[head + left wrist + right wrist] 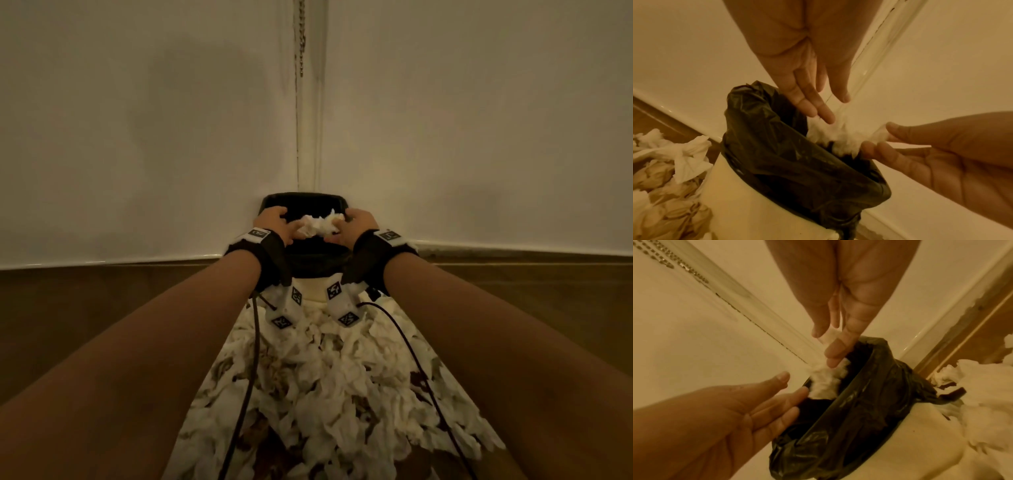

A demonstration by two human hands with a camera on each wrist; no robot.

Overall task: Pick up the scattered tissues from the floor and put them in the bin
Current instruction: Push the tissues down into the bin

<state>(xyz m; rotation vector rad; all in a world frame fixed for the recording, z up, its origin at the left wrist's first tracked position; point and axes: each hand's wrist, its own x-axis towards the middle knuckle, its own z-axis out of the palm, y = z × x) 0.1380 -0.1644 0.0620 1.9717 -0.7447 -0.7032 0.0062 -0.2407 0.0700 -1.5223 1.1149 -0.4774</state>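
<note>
White crumpled tissues (329,387) cover a big stretch of floor (102,308) in front of the bin, a dense heap running from the near edge of the head view right up to the bin's base, between the two forearms. Floor is brown wood, meeting pale walls (137,120) at a corner on the far side.

Bin (748,203) stands in that corner, cream body, black liner bag (797,162) folded over the rim. Mouth is open; inside looks dark, fill level cannot be told.

One wad of tissues (838,136) sits over the bin mouth, between both hands, at or just above rim level. Left hand (274,222) is on the left side of the wad, right hand (359,222) on the right. In the wrist views fingers of both are mostly straight and spread, fingertips (835,353) touching the wad rather than curled round it. Whether it is pressed between them or dropping I cannot tell.

Progress, as a judgement: early to middle. One handful is at the bin, about to go in. The bulk of the tissues are not yet picked up, so many more scoop-and-drop rounds look needed. A few pieces lie right against the bin's base on both sides.
</note>
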